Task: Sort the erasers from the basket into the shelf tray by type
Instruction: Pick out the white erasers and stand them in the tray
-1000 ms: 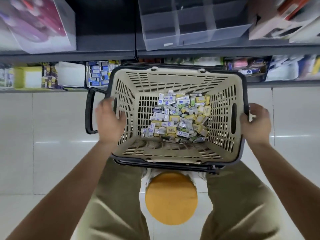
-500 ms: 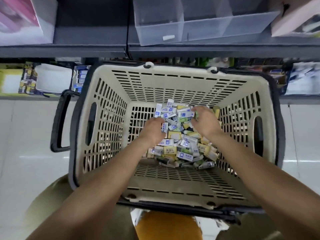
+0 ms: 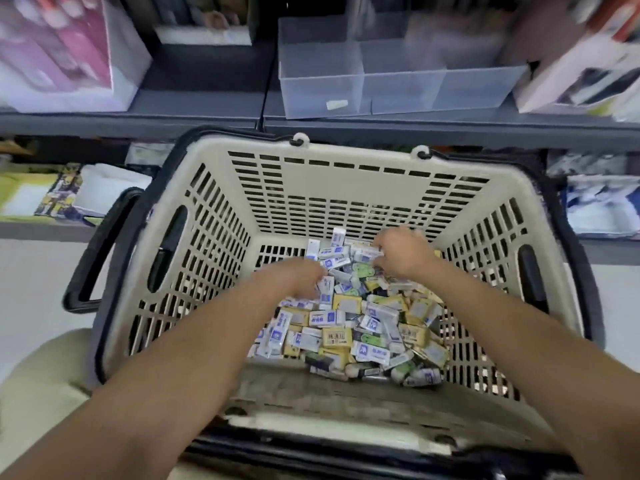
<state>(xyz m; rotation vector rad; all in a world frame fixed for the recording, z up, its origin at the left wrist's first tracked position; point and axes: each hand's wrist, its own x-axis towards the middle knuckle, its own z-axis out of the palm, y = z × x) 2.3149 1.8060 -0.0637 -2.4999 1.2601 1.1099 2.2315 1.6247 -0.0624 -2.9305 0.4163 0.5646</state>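
A: Left hand [image 3: 304,276]: palm down on the left side of the erasers [image 3: 349,327], with its fingertips buried among them. The view is blurred, so I cannot tell whether it grips anything.

B: Right hand [image 3: 403,255]?

A: It is at the far edge of the pile, just right of the left hand. The fingers curl toward the thumb over blue-and-white pieces. I cannot tell whether it pinches one.

B: Where are the erasers?

A: They are heaped on the floor of the basket [image 3: 346,188], with yellow, blue-white and green wrappers mixed together. Both forearms reach in over the near rim.

B: Tray [image 3: 381,84]?

A: It is clear and divided into compartments. It sits on the shelf [image 3: 173,116], just beyond the basket's far rim.

B: Anything else?

A: A black handle [image 3: 93,251] is folded out on the basket's left.
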